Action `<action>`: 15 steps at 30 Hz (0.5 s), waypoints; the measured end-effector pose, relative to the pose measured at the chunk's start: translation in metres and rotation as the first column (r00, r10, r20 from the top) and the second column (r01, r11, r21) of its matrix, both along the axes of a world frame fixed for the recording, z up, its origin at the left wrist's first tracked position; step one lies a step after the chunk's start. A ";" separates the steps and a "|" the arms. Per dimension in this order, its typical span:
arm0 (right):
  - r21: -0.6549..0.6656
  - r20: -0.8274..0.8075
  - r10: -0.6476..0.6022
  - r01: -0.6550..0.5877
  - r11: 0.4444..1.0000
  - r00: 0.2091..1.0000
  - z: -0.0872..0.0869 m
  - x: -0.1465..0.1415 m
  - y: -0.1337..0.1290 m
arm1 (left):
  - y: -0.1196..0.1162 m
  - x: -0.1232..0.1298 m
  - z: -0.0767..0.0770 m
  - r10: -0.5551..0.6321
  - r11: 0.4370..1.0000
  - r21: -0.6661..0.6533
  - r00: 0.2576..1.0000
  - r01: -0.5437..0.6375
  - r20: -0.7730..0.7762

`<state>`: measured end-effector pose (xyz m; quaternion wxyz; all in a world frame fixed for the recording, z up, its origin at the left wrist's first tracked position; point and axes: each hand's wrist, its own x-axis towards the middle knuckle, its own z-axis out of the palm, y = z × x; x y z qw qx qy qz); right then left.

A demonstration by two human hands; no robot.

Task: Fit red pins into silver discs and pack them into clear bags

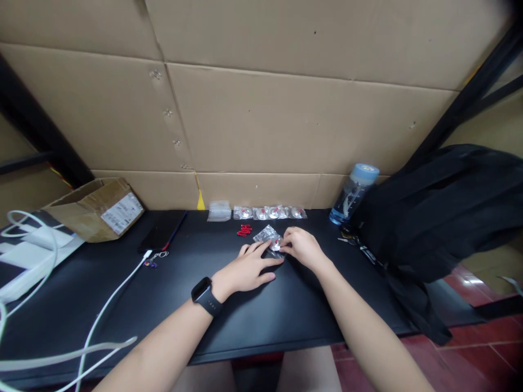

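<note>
My left hand lies flat on the black table, fingertips pressing on a small clear plastic bag that holds a white and red part. My right hand pinches the same bag at its right end. A black watch sits on my left wrist. Just left of the bag lies a small red piece. Along the back edge runs a row of several filled clear bags, with a stack of empty bags at its left end.
A blue-capped water bottle stands at the back right beside a black backpack. A black phone with a white cable, a cardboard box and white cords lie to the left. Cardboard sheets form the back wall.
</note>
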<state>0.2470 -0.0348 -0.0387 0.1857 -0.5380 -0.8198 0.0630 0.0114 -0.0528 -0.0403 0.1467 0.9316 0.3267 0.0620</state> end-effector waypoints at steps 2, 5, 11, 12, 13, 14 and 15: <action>0.041 0.049 -0.029 0.027 0.999 0.998 -0.002 -0.005 0.002 | 0.000 -0.001 0.000 0.004 1.000 -0.014 1.000 -0.004 -0.008; 0.081 0.070 -0.039 0.034 0.996 0.997 -0.007 -0.010 0.005 | 0.001 -0.001 0.000 0.015 0.999 -0.038 1.000 -0.015 -0.009; 0.149 0.048 -0.086 0.078 0.986 0.995 -0.009 -0.013 0.009 | 0.003 -0.003 0.000 0.007 0.998 -0.061 1.000 -0.007 -0.006; 0.158 0.053 -0.095 0.086 0.984 0.994 -0.009 -0.014 0.009 | 0.004 -0.003 0.001 0.003 0.998 -0.066 1.000 -0.004 -0.012; 0.167 0.063 -0.104 0.092 0.982 0.993 -0.009 -0.015 0.009 | 0.004 -0.003 0.001 0.001 0.997 -0.072 1.000 -0.002 -0.018; 0.175 0.079 -0.113 0.098 0.980 0.990 -0.010 -0.017 0.010 | 0.004 -0.003 0.001 -0.002 0.997 -0.077 1.000 0.000 -0.021; 0.181 0.096 -0.125 0.106 0.978 0.987 -0.011 -0.019 0.010 | 0.004 -0.004 0.002 -0.005 0.997 -0.082 1.000 0.003 -0.022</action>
